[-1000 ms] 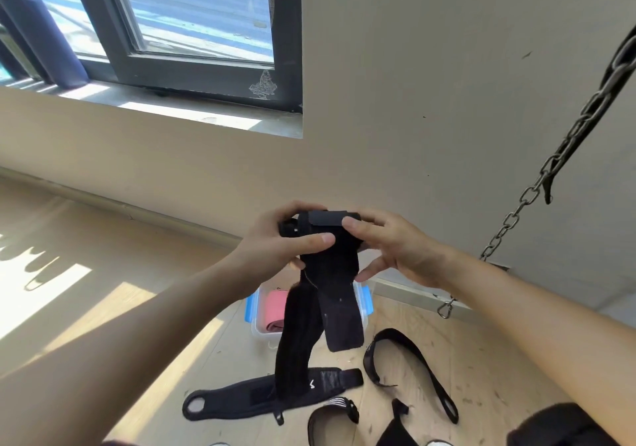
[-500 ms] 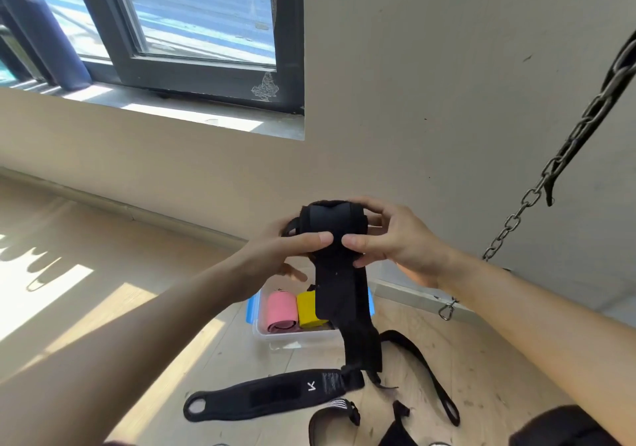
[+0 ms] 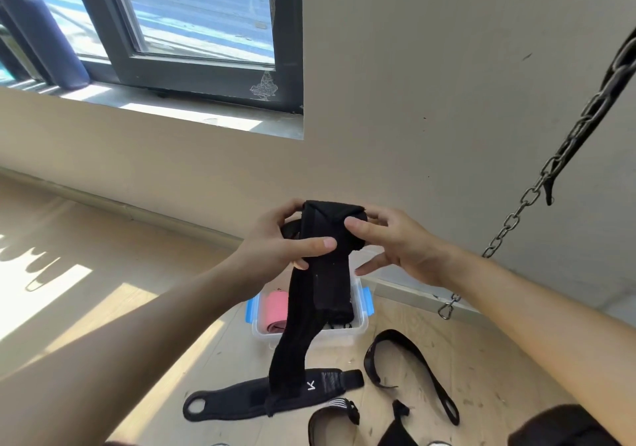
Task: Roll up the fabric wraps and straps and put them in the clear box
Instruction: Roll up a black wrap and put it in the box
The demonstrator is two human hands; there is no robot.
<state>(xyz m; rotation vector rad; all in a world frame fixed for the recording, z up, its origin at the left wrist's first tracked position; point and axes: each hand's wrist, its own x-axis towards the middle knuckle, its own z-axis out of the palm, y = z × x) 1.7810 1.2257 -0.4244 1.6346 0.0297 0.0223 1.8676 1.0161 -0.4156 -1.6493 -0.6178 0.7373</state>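
I hold a black fabric wrap [image 3: 323,239] up in front of me, its top partly rolled and its long tail hanging down toward the floor. My left hand [image 3: 282,239] grips the roll's left side, thumb across the front. My right hand [image 3: 392,242] pinches the roll's right end, thumb on the front. Below, the clear box [image 3: 358,325] with blue latches sits on the wooden floor, holding a pink roll [image 3: 275,311]. The hanging tail hides part of the box's inside.
On the floor near the box lie a black wrist wrap with a white logo [image 3: 241,397], a looped black strap [image 3: 409,366], and a striped strap [image 3: 334,414]. A metal chain [image 3: 530,197] hangs at the right. Wall and window stand behind.
The roll at the top has grown thicker and turned. The hanging tail has swung left, now covering the yellow roll seen in the box half a second ago.
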